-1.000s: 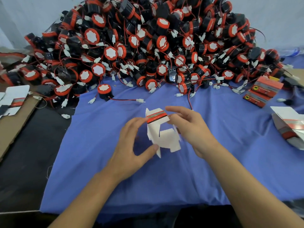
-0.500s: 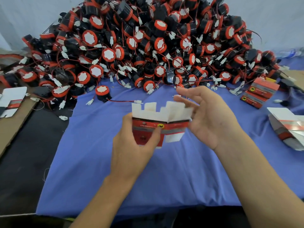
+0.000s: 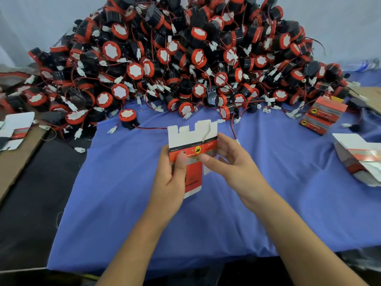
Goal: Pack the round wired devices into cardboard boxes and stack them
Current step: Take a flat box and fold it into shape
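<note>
- Head view: the cardboard box (image 3: 191, 141), still flat, is held just in front of the pile of round wired devices (image 3: 185, 58). It is raised off the blue cloth (image 3: 123, 193) with its flaps upward, probably so it can be squared open.
- The left hand (image 3: 171, 178) pinches its left panel, thumb on the printed face, to steady it.
- The right hand (image 3: 233, 162) pinches the right panel narrowly, seemingly to spread the sleeve.
- A loose device (image 3: 127, 118) lies at the pile's front edge, handy for loading.
- Closed boxes (image 3: 323, 114) are stacked at the pile's right foot, out of the way.

Blue cloth (image 3: 123, 203) over a dark surface (image 3: 31, 203), pale wall (image 3: 31, 21) behind, even light.
</note>
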Tool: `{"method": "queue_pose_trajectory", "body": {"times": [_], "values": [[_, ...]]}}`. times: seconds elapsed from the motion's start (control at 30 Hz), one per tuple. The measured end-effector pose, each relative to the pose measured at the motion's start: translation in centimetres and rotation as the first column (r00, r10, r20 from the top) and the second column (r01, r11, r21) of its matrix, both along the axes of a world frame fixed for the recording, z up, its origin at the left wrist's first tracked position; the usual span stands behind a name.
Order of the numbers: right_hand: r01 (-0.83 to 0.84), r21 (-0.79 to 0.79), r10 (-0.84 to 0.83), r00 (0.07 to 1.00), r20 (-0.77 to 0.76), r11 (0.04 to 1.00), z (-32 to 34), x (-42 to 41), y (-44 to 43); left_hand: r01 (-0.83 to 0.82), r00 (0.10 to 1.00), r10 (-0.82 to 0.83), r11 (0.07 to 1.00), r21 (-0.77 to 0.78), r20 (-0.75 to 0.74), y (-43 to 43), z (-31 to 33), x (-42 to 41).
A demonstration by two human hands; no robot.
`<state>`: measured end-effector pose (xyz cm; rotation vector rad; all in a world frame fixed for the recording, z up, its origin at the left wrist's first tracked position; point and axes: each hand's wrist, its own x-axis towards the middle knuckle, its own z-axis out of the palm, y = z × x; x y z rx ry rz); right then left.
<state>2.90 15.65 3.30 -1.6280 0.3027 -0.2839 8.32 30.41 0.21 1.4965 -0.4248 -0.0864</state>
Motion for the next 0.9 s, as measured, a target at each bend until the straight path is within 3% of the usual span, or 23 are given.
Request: {"method": "queue_pose_trajectory", "body": {"times": [0.17,0.53,0.9], "values": [[-0.1,0.045,0.095,0.991,0.099,0.994,-0.3,-0.8,0.0,0.184,0.968,-0.199,0.977,-0.108,-0.152,1.1,0.3,0.4],[-0.189,0.203,0.148,0.968,0.201,0.961,-1.4,-1.7,0.5,0.165,0.985,-0.165,0.986,-0.003,-0.053,2.8,1.0,1.6],[0.069,0.306,-0.151,0.956,0.253,0.95,-2.2,-1.1,1.9,0.13,0.989,-0.133,0.99,-0.061,-0.057,1.5,1.6,-0.4]]}}
